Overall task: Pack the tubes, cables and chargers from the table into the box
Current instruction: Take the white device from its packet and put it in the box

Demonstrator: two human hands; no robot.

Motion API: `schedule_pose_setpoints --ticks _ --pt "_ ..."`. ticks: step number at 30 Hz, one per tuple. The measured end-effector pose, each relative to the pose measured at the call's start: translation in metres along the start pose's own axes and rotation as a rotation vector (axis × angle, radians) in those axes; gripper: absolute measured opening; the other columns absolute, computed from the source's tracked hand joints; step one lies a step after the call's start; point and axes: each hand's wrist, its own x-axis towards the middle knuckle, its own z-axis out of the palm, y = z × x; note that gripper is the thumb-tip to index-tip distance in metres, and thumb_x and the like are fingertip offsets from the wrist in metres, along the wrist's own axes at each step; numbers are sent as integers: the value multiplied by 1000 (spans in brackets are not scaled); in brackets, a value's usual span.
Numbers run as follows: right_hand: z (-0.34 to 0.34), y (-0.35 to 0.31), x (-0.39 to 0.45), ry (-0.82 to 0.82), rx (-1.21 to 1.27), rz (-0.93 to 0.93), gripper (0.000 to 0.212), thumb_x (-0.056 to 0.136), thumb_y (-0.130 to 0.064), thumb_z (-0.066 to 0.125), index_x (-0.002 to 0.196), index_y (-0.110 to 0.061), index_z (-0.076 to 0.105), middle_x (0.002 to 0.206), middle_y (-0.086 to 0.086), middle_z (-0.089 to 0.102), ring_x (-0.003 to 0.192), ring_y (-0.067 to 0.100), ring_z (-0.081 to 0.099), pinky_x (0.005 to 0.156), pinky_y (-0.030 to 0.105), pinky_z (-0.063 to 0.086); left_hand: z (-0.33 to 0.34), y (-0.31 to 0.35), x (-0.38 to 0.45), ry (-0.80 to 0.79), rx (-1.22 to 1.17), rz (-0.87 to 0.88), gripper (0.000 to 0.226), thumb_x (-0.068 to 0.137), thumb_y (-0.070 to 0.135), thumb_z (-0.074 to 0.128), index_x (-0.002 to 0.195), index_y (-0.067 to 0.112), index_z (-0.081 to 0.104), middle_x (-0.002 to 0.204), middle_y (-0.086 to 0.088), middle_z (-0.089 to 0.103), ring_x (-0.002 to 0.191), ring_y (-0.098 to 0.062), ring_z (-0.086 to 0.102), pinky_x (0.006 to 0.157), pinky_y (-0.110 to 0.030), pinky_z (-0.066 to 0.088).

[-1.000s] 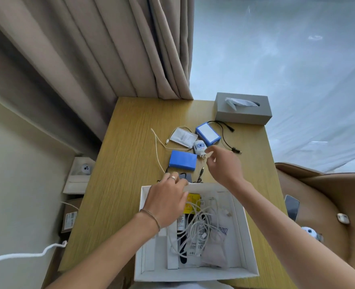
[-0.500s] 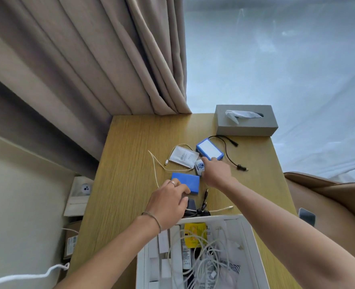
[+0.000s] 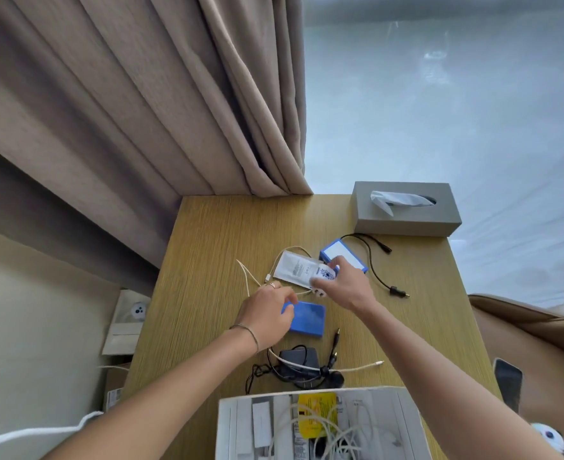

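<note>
While right hand [image 3: 347, 287] pinches white charger plug [image 3: 323, 277] between thumb and fingers, plug sits just above white sachet [image 3: 293, 267], beside blue-edged pack [image 3: 342, 255]; left hand [image 3: 267, 313], fingers curled, grips left end of blue block [image 3: 308, 318] lying on wooden table [image 3: 207, 260]; black adapter [image 3: 298, 360] with tangled black and white cables near white box [image 3: 410, 423]; box at near table edge holds white cables, yellow packet [image 3: 317, 410]; black cable [image 3: 378, 270] near grey tissue box [image 3: 406, 210]

Matt wood-grain table [image 3: 207, 293], soft cloth curtain [image 3: 141, 111], white cardboard box [image 3: 410, 423]
</note>
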Motion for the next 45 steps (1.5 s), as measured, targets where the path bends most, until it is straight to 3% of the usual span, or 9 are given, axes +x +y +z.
schedule_pose_setpoints --ticks 3,6,10,23,28,32,37,42,45 --pt "-15 -14 -13 -268 720 141 45 75 -36 75 114 -21 60 100 13 73 68 21 67 63 38 59 0 -3 28 8 8 -24 20 95 22 49 105 27 66 107 6 61 97 -16 58 77 -34 51" --pt "-24 -20 -29 -443 940 99 50 79 -19 60 129 -19 55 108 17 69 81 26 65 65 37 57 4 -5 59 -3 46 -25 26 94 16 47 113 25 63 117 2 60 108 -19 55 80 -35 49" --pt "-28 -26 -51 -557 939 51 52 79 -20 56 130 -17 56 104 13 67 77 25 63 62 33 49 13 -13 96 -58 124 4 40 90 10 50 126 26 56 136 1 52 122 -21 48 86 -39 49" --pt "-36 -26 -88 -298 802 141 33 85 -39 56 102 -12 63 70 14 67 55 18 53 49 25 40 27 -15 142 -124 617 258 76 74 47 79 137 23 45 134 -6 51 117 -24 48 93 -37 43" --pt "-40 -22 -105 -258 805 175 41 84 -47 58 90 -8 69 65 13 62 54 20 55 49 26 39 18 -9 138 -62 715 198 53 79 50 71 123 23 57 123 -1 61 114 -23 49 95 -38 37" --pt "-42 -24 -117 -263 843 183 47 80 -51 62 94 -6 71 78 14 64 54 15 55 51 25 38 5 -5 125 2 512 119 19 87 36 62 98 22 58 100 -4 67 102 -26 55 89 -40 36" --pt "-40 -31 -137 -270 902 159 44 80 -57 64 89 -16 75 82 12 64 56 13 55 50 23 39 -14 4 88 94 -165 -32 25 86 36 70 97 18 56 87 -4 68 77 -26 62 58 -32 42" --pt "-33 -42 -160 -316 912 169 36 80 -47 63 92 -16 77 87 10 72 66 17 56 61 29 40 -39 18 38 217 -826 -113 20 87 19 74 106 15 67 98 -1 74 90 -20 71 71 -32 59" --pt "-28 -50 -178 -409 903 89 33 79 -33 66 96 -5 70 82 13 68 60 17 58 55 25 47 -47 20 -3 320 -1023 -162 11 88 15 73 95 19 66 91 1 73 83 -16 71 62 -25 57"
